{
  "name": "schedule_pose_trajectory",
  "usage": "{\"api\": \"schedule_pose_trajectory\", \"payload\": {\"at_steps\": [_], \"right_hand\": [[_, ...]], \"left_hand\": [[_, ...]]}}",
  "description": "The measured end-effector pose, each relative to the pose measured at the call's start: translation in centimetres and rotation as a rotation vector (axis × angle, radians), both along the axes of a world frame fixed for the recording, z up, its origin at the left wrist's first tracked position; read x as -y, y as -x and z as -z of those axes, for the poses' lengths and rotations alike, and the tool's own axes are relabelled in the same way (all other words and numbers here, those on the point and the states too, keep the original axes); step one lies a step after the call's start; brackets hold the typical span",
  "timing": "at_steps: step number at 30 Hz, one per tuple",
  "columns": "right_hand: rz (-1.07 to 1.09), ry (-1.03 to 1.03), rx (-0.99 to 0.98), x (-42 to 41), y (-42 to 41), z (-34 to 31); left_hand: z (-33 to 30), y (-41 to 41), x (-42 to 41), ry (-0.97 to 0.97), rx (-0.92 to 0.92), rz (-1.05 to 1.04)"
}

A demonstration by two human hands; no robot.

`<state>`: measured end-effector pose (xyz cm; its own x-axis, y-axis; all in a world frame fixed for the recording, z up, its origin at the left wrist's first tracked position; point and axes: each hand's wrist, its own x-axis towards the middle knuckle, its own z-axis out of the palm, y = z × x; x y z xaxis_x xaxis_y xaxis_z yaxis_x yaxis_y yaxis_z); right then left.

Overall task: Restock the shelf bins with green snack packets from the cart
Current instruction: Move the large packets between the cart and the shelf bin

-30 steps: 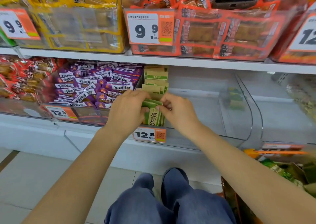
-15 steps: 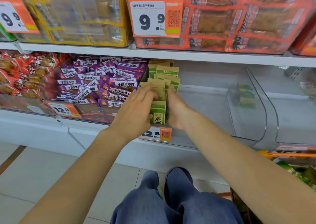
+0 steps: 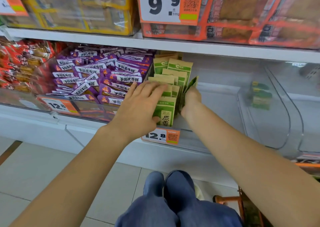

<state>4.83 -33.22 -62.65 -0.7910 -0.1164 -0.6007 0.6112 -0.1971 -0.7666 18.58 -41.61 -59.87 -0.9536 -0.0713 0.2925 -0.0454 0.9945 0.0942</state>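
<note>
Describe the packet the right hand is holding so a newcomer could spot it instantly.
Find the clear bin on the lower shelf, right of the purple packets. A row of green packets stands along its left wall, steadied by the left hand. The one in the right hand is the tilted, edge-on packet at the row's right side; its neighbours face forward.

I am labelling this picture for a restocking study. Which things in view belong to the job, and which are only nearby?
Belongs to the job:
- green snack packets, standing in a row
- clear shelf bin holding them
- left hand, flat on the row
- right hand, holding a packet
- cart, its edge only

Only nearby:
- purple packets
- red packets
- price tags
</note>
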Motion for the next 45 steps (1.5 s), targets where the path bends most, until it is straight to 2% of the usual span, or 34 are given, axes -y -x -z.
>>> {"api": "schedule_pose_trajectory", "payload": {"at_steps": [7, 13, 17, 20, 25, 29, 34, 38, 40, 45], "right_hand": [[-0.07, 0.009, 0.014, -2.7, -0.4, 0.0], [-0.171, -0.088, 0.114, -2.8, 1.8, 0.0], [-0.2, 0.01, 0.206, -3.0, 2.8, 1.1], [-0.228, 0.081, 0.15, -2.8, 3.0, 1.7], [-0.3, 0.065, 0.096, -2.5, 3.1, 1.4], [-0.275, 0.138, 0.197, -2.5, 3.7, 2.0], [-0.154, 0.356, 0.214, -2.8, 4.5, 2.5], [-0.283, 0.367, 0.225, -3.4, 4.2, 2.1], [-0.303, 0.369, 0.19, -3.6, 4.1, 1.7], [-0.058, 0.49, 0.0, -3.6, 4.6, 1.3]], "left_hand": [[0.0, 0.2, -0.2, -0.007, 0.011, 0.002], [-0.4, 0.2, -0.3, 0.003, 0.045, -0.026], [-0.3, 0.3, -0.5, -0.005, 0.044, -0.019], [-0.2, 0.4, -0.4, -0.015, 0.037, -0.012], [-0.1, 0.4, -0.3, -0.013, 0.031, -0.017], [-0.1, 0.6, -0.4, -0.001, 0.041, -0.022], [-0.2, 0.6, -0.4, 0.012, 0.051, -0.017], [-0.3, 0.5, -0.5, 0.007, 0.053, -0.024], [-0.3, 0.5, -0.5, 0.011, 0.057, -0.027], [-0.5, 0.5, -0.7, 0.01, 0.077, -0.047]]}}
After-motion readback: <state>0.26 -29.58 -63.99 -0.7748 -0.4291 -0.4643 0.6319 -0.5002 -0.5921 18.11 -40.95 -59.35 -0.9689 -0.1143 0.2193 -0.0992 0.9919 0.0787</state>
